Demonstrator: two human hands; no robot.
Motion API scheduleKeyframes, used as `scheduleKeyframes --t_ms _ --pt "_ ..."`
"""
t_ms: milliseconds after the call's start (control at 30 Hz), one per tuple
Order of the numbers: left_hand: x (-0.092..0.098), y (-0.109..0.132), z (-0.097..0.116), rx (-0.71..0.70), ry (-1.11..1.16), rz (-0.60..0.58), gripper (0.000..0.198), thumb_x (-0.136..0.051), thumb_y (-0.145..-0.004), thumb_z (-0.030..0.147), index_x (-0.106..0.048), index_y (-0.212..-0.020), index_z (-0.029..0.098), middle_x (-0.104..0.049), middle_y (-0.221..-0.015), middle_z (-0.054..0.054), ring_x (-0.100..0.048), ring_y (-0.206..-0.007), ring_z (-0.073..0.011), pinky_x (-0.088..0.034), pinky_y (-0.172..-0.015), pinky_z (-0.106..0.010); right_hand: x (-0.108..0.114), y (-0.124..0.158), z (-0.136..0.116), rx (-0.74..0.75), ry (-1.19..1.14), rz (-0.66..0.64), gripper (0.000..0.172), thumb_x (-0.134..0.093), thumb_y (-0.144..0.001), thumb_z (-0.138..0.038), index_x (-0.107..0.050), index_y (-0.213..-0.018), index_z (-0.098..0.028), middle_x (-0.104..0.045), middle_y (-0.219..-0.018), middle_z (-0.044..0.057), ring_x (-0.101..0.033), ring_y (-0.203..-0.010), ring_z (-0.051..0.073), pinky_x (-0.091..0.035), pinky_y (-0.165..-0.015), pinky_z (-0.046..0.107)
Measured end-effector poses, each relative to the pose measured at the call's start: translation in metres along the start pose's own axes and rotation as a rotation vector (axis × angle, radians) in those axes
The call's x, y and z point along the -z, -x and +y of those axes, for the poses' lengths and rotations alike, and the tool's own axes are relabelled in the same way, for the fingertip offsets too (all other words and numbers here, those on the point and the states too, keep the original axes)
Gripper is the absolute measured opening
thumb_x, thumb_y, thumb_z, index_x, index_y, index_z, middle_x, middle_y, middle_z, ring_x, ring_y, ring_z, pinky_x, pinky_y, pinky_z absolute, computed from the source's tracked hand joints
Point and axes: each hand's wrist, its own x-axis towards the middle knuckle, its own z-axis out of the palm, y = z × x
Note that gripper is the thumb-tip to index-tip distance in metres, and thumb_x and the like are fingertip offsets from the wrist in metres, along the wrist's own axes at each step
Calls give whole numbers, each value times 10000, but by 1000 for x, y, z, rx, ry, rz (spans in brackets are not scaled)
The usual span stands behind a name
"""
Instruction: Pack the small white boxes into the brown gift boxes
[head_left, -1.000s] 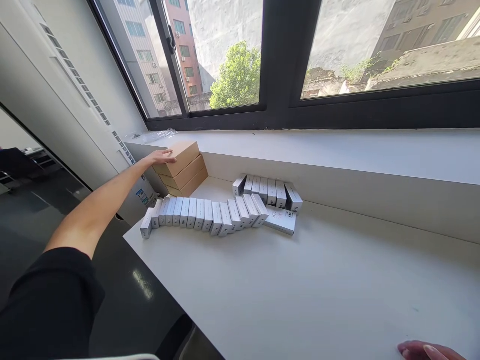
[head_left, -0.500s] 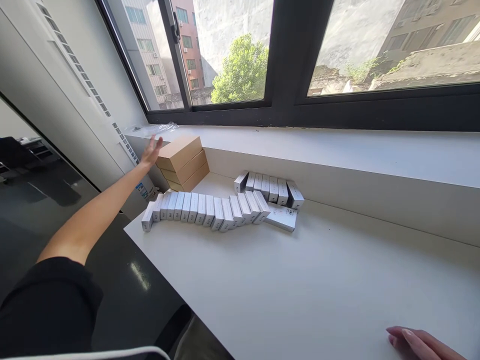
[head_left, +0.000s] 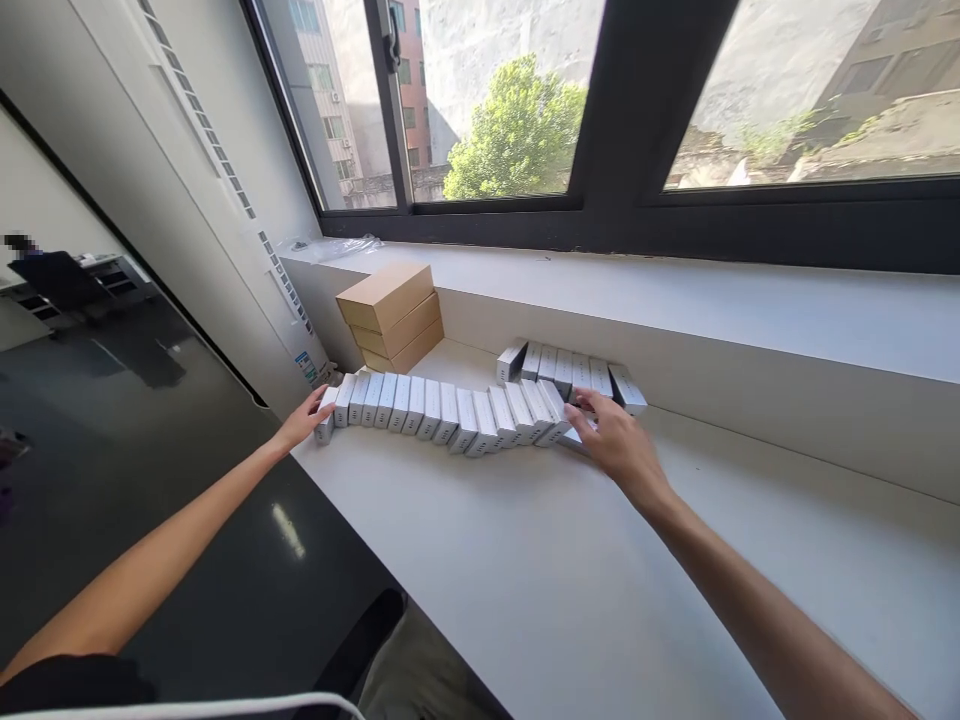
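Note:
A curved row of slim white boxes [head_left: 442, 412] stands upright on the white table, side by side. At its left end, my left hand [head_left: 304, 418] has its thumb and fingers on the end box [head_left: 325, 430]. My right hand [head_left: 619, 440] is at the other end, thumb and fingers apart, close against the last box [head_left: 553, 412]; whether it touches is hard to see. Behind that hand a second, shorter row of similar boxes [head_left: 559, 362] stands, its outer boxes leaning. A flat-lying box [head_left: 574, 442] is mostly hidden by my right hand.
Three brown cardboard boxes [head_left: 390, 300] are stacked in the far left corner. Clear plastic wrap [head_left: 349, 246] lies on the window ledge [head_left: 600, 290]. The table's left edge [head_left: 390, 570] drops to a dark floor. A distant person [head_left: 21, 245], pixelated, is at far left.
My left hand has come down from beside the brown boxes to the row's left end. My right hand has moved from the lower right to the row's right end. The view has shifted slightly.

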Motion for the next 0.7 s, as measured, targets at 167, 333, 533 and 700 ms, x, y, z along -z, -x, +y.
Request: scheduleKeyframes --t_ms 167,333,533,700 --pt "9 -12 2 98 30 -11 840 -426 -907 682 -272 -1576 198 -627 -1391 -135 -616 -1261 -269 -472 -1084 -363 -29 -28 -24 -4 11 -182 584 -454 -945 -484 -464 -1432 -161 -668 -1281 179 -644 -1121 355 -492 -907 439" --pt "10 -32 8 78 59 -33 880 -415 -902 736 -176 -1603 261 -453 -1557 -118 -498 -1393 -251 -458 -1089 -346 -42 -16 -25 -31 -49 -320 778 -412 -946 -620 -264 -1557 -162 -675 -1280 151 -712 -956 281 -534 -829 370" --pt "17 -71 44 97 -71 -208 859 -491 -856 753 -279 -1573 331 -368 -1611 -81 -504 -1378 -290 -480 -1044 -363 -47 -12 -37 -63 4 -338 736 -330 -974 -576 -218 -1579 -172 -663 -1302 153 -699 -1023 319 -526 -868 417" --pt "7 -67 62 68 -205 -253 899 -597 -798 710 -361 -1548 275 -526 -1502 -118 -546 -1334 -307 -428 -1104 -380 -42 4 -39 -45 82 -273 677 -269 -987 -508 -260 -1558 -144 -673 -1290 166 -688 -1071 342 -533 -858 427"
